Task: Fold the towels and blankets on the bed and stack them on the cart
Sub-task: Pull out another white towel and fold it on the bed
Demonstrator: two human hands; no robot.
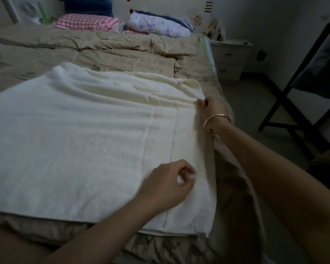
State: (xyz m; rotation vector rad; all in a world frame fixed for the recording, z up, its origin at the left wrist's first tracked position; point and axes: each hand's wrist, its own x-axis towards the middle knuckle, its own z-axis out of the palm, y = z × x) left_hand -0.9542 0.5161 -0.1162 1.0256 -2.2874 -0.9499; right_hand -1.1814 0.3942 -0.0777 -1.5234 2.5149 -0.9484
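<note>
Head view, white towel [84, 141] on bed [122, 52], right hand [212, 111] (bangled) pinching its edge, left hand [168, 182] pinching it nearer

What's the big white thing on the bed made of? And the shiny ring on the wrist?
The white towel looks like soft terry cotton: fuzzy and matte, with flat woven bands near its end. The bangle looks like metal, gold or copper coloured: thin, smooth, shiny. Real gold or plated, I cannot tell.
</note>
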